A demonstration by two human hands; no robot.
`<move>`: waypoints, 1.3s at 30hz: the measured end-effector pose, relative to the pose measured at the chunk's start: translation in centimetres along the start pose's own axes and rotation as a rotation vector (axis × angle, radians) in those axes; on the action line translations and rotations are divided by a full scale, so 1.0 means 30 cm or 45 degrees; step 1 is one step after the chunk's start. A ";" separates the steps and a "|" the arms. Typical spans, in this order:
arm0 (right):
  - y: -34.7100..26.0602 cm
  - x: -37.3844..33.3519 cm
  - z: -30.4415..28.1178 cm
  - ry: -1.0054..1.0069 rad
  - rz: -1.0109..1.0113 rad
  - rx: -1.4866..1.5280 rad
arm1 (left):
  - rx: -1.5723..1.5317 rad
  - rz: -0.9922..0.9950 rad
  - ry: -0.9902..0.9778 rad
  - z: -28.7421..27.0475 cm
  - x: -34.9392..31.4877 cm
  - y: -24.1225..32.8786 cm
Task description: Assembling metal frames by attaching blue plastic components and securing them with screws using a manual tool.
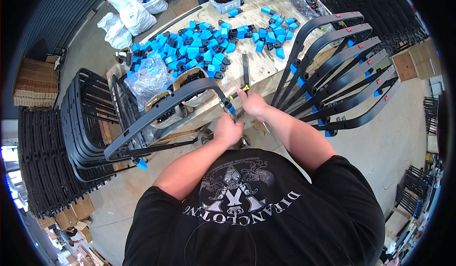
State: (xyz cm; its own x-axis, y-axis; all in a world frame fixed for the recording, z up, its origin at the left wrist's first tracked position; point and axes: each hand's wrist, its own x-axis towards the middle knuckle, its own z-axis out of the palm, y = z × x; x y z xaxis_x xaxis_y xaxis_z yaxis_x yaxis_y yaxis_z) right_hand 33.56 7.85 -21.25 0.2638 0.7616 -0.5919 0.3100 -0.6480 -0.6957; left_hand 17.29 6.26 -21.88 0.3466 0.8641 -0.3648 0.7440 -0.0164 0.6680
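Observation:
My left hand (229, 129) is closed around the near end of a black curved frame (164, 102), beside a blue piece on it. The frame arches away to the left, with another blue piece (141, 164) at its far lower end. My right hand (255, 104) is closed on a yellow-and-black tool (240, 93) just beyond the left hand; its exact kind is unclear. A black flat bar (245, 69) extends up the table from the tool. Next to the frame stand two boxes of small black parts, the nearer one (166, 116) partly covered by the frame.
A heap of blue-and-black pieces (190, 47) covers much of the wooden table (259, 69). Clear plastic (149, 78) lies at its left. Several curved frames (332, 71) lean at the right edge; more (85, 119) stack at left. White sacks (135, 17) stand on the floor.

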 end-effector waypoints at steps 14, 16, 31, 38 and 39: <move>0.127 0.097 -0.021 0.073 0.288 0.706 | -0.544 -0.239 0.151 -0.016 -0.063 -0.103; 0.180 0.105 -0.043 0.239 0.098 0.783 | -0.633 -0.260 0.159 -0.045 -0.079 -0.128; 0.082 -0.251 0.299 -0.094 -0.655 0.407 | -0.271 0.429 -0.442 -0.312 -0.229 -0.149; -0.113 -0.246 0.584 -0.222 -0.695 -0.230 | -0.460 0.255 -0.327 -0.444 -0.338 -0.502; -0.140 -0.226 0.640 -0.241 -0.702 -0.305 | -0.385 0.215 -0.289 -0.475 -0.353 -0.547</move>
State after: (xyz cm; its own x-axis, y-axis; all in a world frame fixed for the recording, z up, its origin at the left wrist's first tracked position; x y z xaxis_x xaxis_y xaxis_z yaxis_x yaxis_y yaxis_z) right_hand 12.91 5.41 -22.12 -0.1530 0.9563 -0.2492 0.5563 -0.1251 -0.8215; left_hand -6.72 4.54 -19.74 0.5919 0.7285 -0.3448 0.4760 0.0292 0.8789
